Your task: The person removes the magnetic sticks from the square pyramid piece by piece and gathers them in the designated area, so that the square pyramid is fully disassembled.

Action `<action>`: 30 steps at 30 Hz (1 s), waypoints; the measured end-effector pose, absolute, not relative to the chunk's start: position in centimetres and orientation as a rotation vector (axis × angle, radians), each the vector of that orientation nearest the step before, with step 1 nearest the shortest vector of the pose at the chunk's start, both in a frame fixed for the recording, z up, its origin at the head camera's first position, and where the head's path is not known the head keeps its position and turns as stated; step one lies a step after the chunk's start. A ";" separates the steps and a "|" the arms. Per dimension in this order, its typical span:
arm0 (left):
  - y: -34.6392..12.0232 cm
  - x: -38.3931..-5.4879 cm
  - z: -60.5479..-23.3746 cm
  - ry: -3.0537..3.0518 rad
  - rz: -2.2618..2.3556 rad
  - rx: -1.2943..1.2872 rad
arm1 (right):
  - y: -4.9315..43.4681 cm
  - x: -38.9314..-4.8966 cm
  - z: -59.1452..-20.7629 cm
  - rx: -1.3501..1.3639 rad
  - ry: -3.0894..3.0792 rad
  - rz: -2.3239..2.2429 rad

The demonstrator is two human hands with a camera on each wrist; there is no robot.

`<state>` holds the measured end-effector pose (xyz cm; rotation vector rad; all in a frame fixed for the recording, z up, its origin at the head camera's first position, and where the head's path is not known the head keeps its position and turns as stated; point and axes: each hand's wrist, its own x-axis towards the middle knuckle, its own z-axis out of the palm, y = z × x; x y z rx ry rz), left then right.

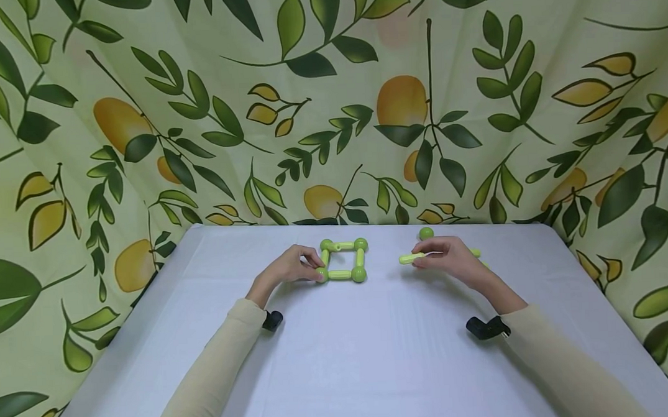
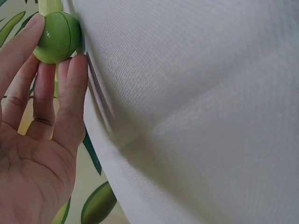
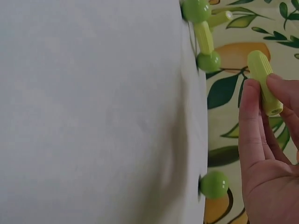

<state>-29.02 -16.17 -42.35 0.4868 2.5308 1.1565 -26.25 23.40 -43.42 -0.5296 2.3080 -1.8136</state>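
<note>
A square frame of green balls and lighter green rods (image 1: 339, 275) lies on the white-covered table. At its near left corner, my left hand (image 1: 294, 264) pinches a ball (image 2: 57, 38) between thumb and fingertips. My right hand (image 1: 451, 262) is to the right of the frame, holding a single ribbed light green rod (image 3: 263, 79) between thumb and fingers. This rod is apart from the frame, its far end pointing left in the head view. Just beyond the right hand sits a loose green ball (image 1: 426, 233).
More light green rods (image 1: 476, 252) lie behind the right hand, partly hidden by it. The white tablecloth (image 1: 363, 356) ends at a back edge against a leaf-and-fruit patterned curtain (image 1: 331, 140). Black wrist devices (image 1: 487, 327) are worn at both cuffs.
</note>
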 end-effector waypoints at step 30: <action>-16.3 -29.3 -42.6 2.540 1.147 0.526 | 34.5 -22.4 -44.0 -0.448 2.735 -1.430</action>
